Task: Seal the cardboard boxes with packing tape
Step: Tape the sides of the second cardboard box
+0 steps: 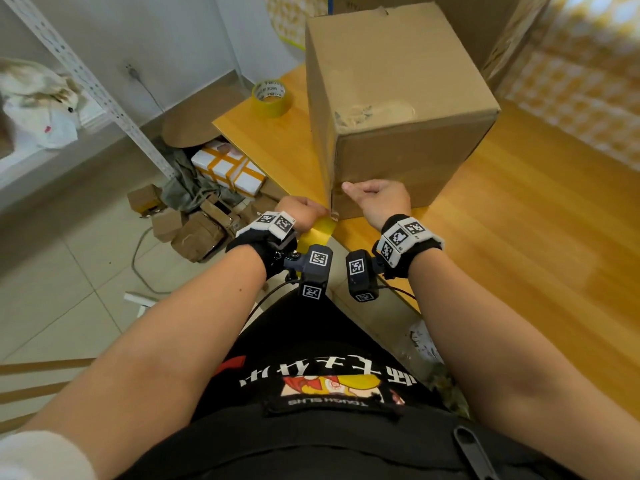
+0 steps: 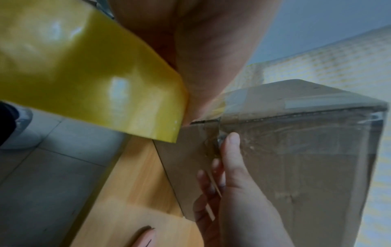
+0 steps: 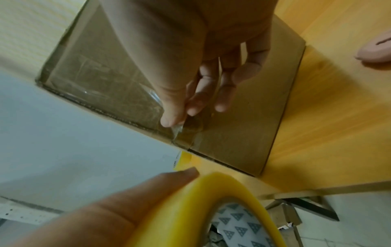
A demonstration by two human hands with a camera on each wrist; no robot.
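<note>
A tall cardboard box [image 1: 398, 98] stands on the wooden table [image 1: 519, 237]. My left hand [image 1: 304, 209] grips a yellow roll of packing tape [image 1: 317, 232] just off the box's near bottom corner, at the table's edge. In the left wrist view the roll [image 2: 84, 75] fills the upper left. My right hand [image 1: 374, 195] is curled against the box's near face. In the right wrist view its thumb and fingers [image 3: 169, 122] pinch the crumpled end of a clear tape strip [image 3: 180, 132] at the box edge [image 3: 243, 133]. Tape lies stuck across the box side [image 2: 296, 158].
A second yellow tape roll [image 1: 271, 98] sits on the table's far left corner. A larger carton [image 1: 467, 15] stands behind the box. Small boxes [image 1: 194, 223] and taped white parcels [image 1: 228, 168] litter the floor left of the table. A pink object [image 3: 376, 48] lies on the table.
</note>
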